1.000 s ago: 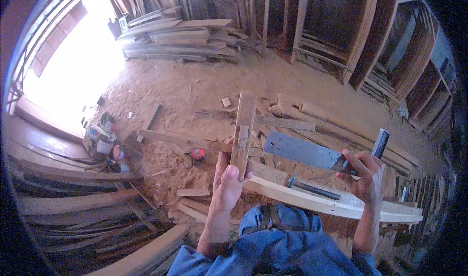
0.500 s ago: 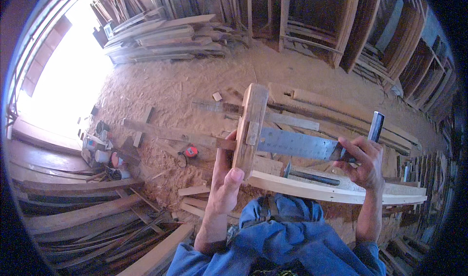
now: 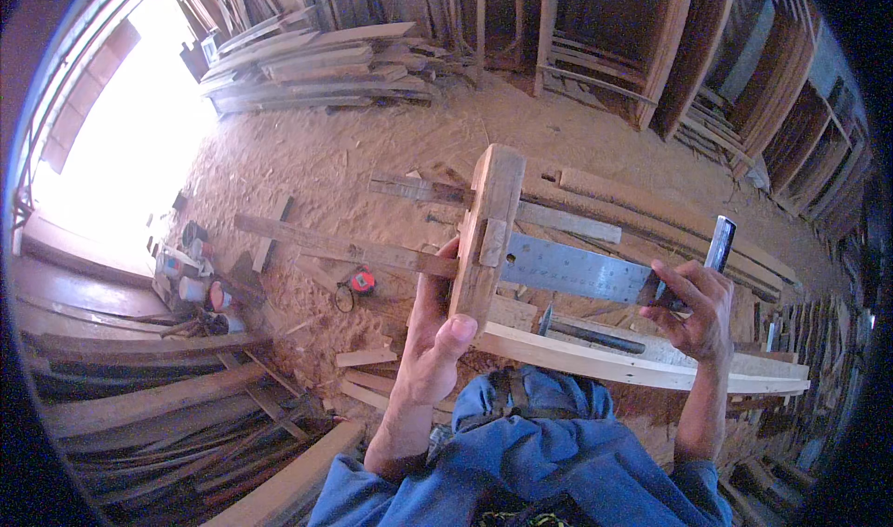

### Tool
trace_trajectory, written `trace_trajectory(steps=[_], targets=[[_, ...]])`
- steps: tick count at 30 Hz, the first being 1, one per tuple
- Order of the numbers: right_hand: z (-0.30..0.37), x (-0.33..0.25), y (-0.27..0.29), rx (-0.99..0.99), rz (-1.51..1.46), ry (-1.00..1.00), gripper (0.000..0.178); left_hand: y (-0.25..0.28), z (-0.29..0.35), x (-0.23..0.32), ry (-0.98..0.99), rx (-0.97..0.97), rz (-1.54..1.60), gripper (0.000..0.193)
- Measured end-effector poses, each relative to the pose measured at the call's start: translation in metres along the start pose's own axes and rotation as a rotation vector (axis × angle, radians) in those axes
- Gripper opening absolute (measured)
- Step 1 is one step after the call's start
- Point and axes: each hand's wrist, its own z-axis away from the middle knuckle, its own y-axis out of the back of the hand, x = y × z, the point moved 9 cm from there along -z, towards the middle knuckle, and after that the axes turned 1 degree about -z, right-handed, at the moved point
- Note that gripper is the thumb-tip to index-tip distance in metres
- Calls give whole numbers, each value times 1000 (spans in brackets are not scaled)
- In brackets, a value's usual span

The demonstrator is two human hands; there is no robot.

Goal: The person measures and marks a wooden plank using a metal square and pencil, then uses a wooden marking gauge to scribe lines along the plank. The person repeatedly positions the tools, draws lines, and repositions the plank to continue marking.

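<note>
My left hand (image 3: pixel 435 346) grips a wooden marking gauge (image 3: pixel 486 234), thumb on the near end of its block and fingers behind. Two slim wooden stems pass through the block, sticking out to left and right. In my right hand (image 3: pixel 696 315) is a metal square (image 3: pixel 581 271), pinched near its corner between thumb and fingers. The square's flat blade points left, its end against or very near the block; I cannot tell whether they touch. Its dark stock with a shiny edge rises above my right hand.
Below the tools lies a pale squared timber (image 3: pixel 605 361), with more timbers beyond. A red tape measure (image 3: pixel 362 282) sits on the dusty floor (image 3: pixel 307 155). Plank stacks (image 3: pixel 326 66) and wooden frames (image 3: pixel 633 53) stand at the back. Pots (image 3: pixel 193 290) are at left, more boards (image 3: pixel 139 406) at lower left.
The marking gauge and my left hand have shifted slightly right and away from me. The square has moved a little to the right; both hands keep their hold.
</note>
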Motion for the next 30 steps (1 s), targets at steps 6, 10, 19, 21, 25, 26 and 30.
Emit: trace_trajectory(steps=[6, 10, 19, 21, 25, 26, 30], targets=[[1, -2, 1, 14, -22, 8, 65, -1, 0, 2, -6, 15, 9, 96], [0, 0, -2, 4, -9, -8, 64, 4, 0, -9, 32, 47, 16, 84], [31, 24, 2, 140, -7, -137, 65, 78, -35, -145, 99, 100, 1219, 75], [40, 35, 1, 140, -133, -215, 63, 103, -46, -171, 39, 100, 1288, 74], [44, 36, 4, 119, -65, -181, 61, 144, -42, -196, -93, 249, 1310, 71], [43, 34, 4, 114, -95, -155, 62, 158, -34, -212, -47, 501, 1238, 70], [38, 32, -5, 94, -219, -189, 60, 146, -41, -189, -114, 267, 1321, 66]])
